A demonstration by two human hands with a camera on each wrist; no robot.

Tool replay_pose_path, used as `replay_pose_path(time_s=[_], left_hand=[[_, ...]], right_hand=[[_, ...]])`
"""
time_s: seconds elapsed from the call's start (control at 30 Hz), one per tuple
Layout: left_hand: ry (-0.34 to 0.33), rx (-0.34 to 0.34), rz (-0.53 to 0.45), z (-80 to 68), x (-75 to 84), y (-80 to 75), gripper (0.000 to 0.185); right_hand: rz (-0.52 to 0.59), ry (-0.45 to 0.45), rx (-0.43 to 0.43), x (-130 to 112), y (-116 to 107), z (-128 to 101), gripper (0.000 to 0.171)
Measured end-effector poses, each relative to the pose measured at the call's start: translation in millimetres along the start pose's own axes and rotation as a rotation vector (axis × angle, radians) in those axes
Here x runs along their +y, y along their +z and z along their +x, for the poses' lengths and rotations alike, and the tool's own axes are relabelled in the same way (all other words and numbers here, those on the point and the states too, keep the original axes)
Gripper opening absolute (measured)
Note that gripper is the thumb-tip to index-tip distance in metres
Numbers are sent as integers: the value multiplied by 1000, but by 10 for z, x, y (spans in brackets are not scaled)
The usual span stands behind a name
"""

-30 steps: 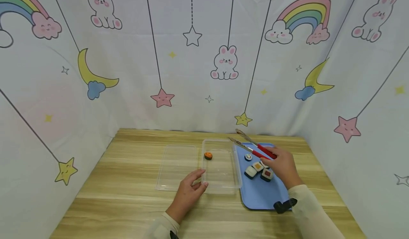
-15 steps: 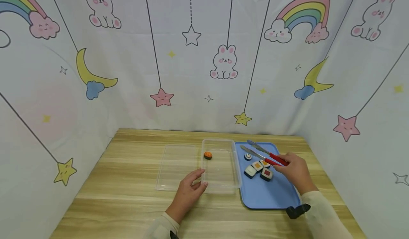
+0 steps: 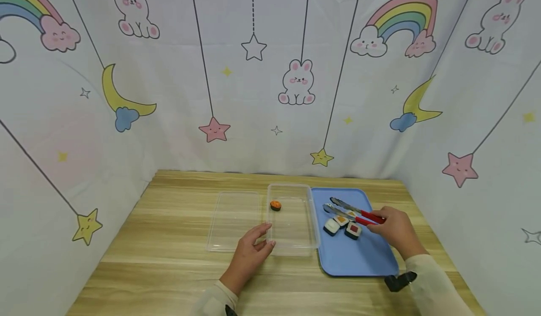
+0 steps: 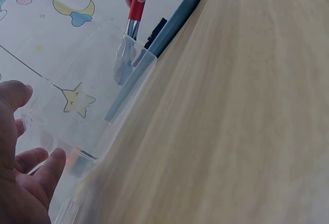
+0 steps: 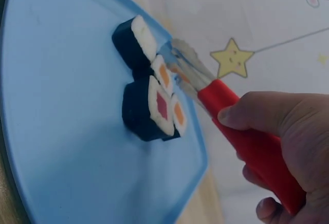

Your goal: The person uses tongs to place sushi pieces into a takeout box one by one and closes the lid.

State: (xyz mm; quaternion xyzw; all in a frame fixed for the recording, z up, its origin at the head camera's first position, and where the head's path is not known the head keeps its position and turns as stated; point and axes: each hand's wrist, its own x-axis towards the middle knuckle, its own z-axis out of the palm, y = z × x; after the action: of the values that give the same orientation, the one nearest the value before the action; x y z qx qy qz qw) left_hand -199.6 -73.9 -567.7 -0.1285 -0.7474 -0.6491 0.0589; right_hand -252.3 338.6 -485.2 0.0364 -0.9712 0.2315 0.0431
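Observation:
My right hand (image 3: 395,229) grips red-handled metal tongs (image 3: 372,216), their arms spread over the blue tray (image 3: 359,259). The tong tips are around a small round sushi roll (image 3: 327,208), which they partly cover in the head view. Beside it cluster toy sushi pieces: a white-topped one (image 3: 331,227), a red-centred one (image 3: 352,230) and two orange-centred ones (image 5: 164,75). My left hand (image 3: 249,255) rests with relaxed fingers at the left wall of a clear plastic box (image 3: 291,234). Inside the box, near its back left, sits an orange-topped sushi piece (image 3: 275,205).
A clear lid (image 3: 232,222) lies flat on the wooden table (image 3: 169,269), left of the box. The tray stands right against the box's right side. A white patterned curtain (image 3: 253,104) rises behind the table and along both sides.
My right hand has moved right and toward me, then lowered the tongs from above the box's back right corner to the round roll on the tray. The left hand has stayed put.

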Motion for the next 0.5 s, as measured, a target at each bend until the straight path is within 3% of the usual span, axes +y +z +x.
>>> replay_pose_path(time_s=[0.5], left_hand=[[10, -10, -20, -13, 19, -8, 48]], right_hand=[[-16, 21, -45, 8, -2, 80, 44]])
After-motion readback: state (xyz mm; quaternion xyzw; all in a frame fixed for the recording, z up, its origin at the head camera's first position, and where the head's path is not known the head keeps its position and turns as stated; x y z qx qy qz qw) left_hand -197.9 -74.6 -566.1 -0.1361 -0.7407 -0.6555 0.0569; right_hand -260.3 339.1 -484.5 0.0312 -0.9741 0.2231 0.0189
